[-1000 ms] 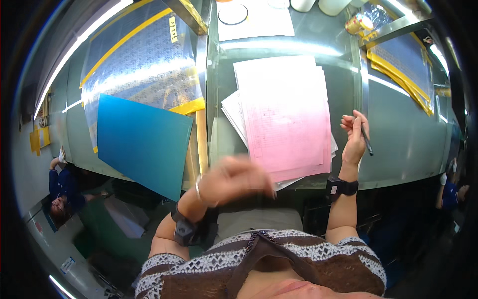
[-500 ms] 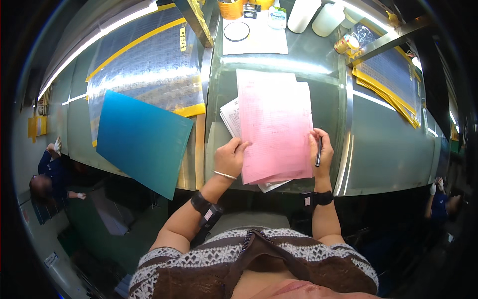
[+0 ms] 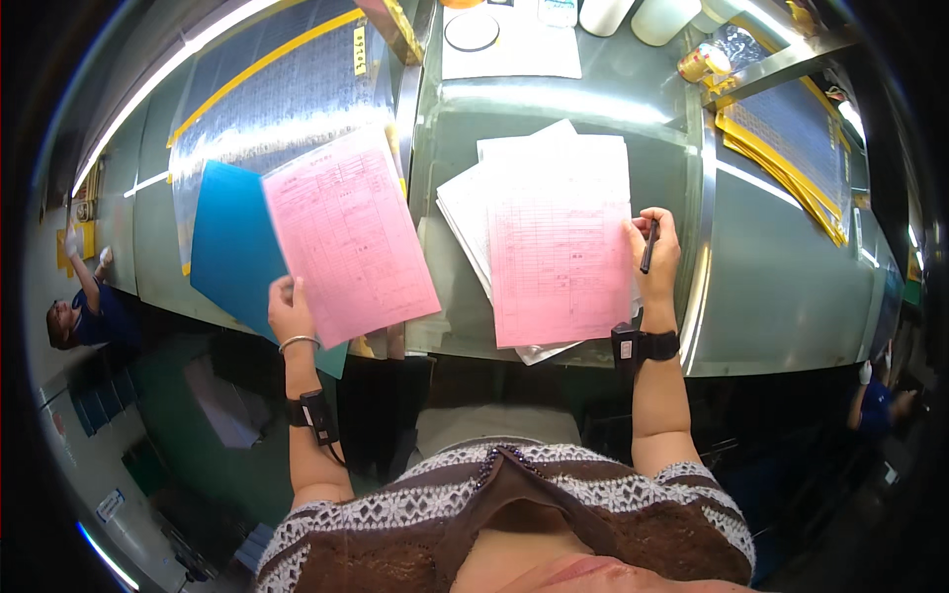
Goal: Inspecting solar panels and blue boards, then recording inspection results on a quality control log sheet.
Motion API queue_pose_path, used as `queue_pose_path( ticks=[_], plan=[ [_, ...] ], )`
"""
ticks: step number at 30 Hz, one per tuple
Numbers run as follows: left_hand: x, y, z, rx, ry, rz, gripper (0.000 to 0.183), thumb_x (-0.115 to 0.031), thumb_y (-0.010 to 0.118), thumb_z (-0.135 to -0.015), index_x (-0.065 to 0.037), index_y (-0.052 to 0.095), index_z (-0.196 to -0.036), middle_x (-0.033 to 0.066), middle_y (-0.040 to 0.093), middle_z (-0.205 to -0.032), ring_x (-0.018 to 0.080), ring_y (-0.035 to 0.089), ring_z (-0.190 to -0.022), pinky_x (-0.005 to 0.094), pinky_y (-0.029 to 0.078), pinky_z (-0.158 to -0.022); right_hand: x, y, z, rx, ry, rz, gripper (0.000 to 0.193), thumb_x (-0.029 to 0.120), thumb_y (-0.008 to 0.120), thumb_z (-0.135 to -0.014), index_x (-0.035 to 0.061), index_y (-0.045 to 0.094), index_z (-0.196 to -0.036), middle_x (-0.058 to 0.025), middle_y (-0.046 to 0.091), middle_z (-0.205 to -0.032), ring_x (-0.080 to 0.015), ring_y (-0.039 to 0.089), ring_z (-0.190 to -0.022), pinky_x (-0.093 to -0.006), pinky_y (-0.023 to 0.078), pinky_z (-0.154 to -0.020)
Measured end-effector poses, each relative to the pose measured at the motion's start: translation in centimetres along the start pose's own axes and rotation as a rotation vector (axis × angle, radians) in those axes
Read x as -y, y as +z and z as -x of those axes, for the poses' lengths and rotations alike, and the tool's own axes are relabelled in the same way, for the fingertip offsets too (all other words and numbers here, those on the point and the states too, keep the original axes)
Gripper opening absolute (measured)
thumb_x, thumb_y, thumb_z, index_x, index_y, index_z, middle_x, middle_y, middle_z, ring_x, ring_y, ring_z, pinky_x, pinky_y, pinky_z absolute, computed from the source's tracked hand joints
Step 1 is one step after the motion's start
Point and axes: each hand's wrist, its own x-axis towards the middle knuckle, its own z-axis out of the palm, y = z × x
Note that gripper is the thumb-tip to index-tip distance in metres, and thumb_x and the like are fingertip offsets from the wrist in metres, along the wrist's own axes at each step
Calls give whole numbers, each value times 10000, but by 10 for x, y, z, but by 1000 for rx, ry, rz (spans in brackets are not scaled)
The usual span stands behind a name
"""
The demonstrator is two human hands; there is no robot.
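My left hand (image 3: 292, 311) pinches the lower left edge of a pink printed form (image 3: 351, 237), thumb on top. That sheet is tilted and covers much of a blue folder (image 3: 229, 237). A second pink form (image 3: 560, 262) lies in front of me on a pile of white papers (image 3: 463, 217), which fan out to its left and above it. My right hand (image 3: 656, 252) is closed round a black pen (image 3: 649, 246), with its thumb and fingertips at that form's right edge. Whether the fingertips grip this sheet is hard to tell.
The papers lie on a green-grey glass-topped table (image 3: 554, 114). A white board with a black ring (image 3: 472, 32), white bottles (image 3: 657, 20) and a small can (image 3: 697, 64) stand at the back. Yellow-edged clear sheets (image 3: 786, 163) lie right. Co-workers (image 3: 94, 306) are at both sides.
One pink form has come off the other and moved left over the blue folder in my left hand. My right hand has shifted slightly up and right, keeping the pen.
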Motion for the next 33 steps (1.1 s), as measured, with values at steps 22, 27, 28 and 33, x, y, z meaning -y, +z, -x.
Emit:
queue_pose_path(
  ticks=[22,27,28,33],
  plan=[
    [-119,202,152,573,909,-225,708,-237,753,-624,-78,514,-1271,107,471,-1246,269,472,-1050,387,428,-856,18,2,39,152,-278,148,191,-44,523,-866,-14,519,-1055,-223,518,-1286,-292,479,-1236,-358,366,-1028],
    [-106,208,159,410,922,-160,614,-254,697,-653,-81,536,-1219,84,503,-1246,251,486,-1047,390,428,-826,21,11,51,170,-218,20,209,-47,512,-875,-25,516,-1083,-195,521,-1276,-253,490,-1192,-364,352,-1037],
    [-104,214,162,357,920,-138,542,-244,660,-682,-76,555,-1187,77,508,-1247,248,491,-1041,387,427,-819,17,7,47,207,-207,-24,200,-31,509,-884,-36,510,-1083,-183,525,-1272,-244,486,-1193,-365,347,-1041],
    [-79,228,175,116,833,-79,315,-160,511,-762,-64,633,-1036,59,563,-1180,218,496,-1044,380,419,-832,3,3,43,352,-175,-39,267,18,458,-919,-69,423,-1169,-246,464,-1300,-287,468,-1199,-366,338,-1042]
  ],
)
